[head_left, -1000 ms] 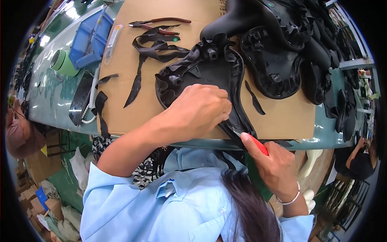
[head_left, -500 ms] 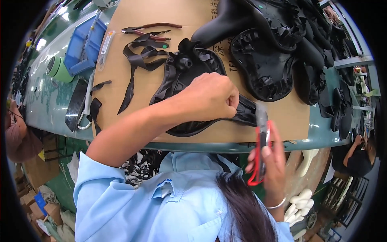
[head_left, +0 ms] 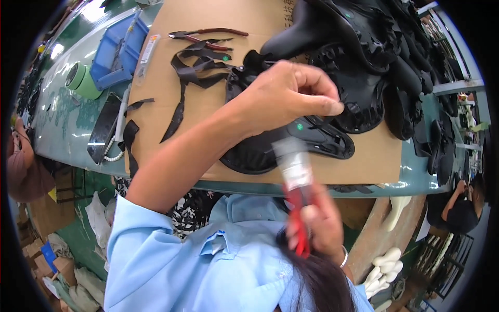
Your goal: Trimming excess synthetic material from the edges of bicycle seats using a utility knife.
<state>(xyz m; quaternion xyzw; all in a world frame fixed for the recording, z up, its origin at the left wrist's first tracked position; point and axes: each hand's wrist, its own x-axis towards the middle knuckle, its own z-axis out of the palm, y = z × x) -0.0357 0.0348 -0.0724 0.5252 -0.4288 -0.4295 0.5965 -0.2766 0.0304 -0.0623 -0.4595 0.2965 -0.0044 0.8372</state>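
A black bicycle saddle shell point(head_left: 250, 157) lies underside up on the cardboard, its narrow nose to the right. Above it is my left hand point(head_left: 288, 96), thumb and forefinger pinched together; whatever they hold, if anything, cannot be made out. My wrist and hand hide part of the shell. My right hand point(head_left: 323, 221), close to the table's front edge, grips a red-handled tool point(head_left: 298, 210) with a silvery metal head. Motion blurs that head, which points up toward the shell, so its exact kind is unclear.
More black saddles point(head_left: 358, 99) are heaped at the right and back. Left of the shell lie red-handled cutting pliers point(head_left: 208, 32) and black trimmed strips point(head_left: 200, 75). A blue bin point(head_left: 117, 57) and a green container point(head_left: 80, 80) stand at far left. Two people sit at the sides.
My left hand has risen and shifted right, going from a fist to a pinch. My right hand has brought the red-handled tool leftward. The view has shifted slightly.
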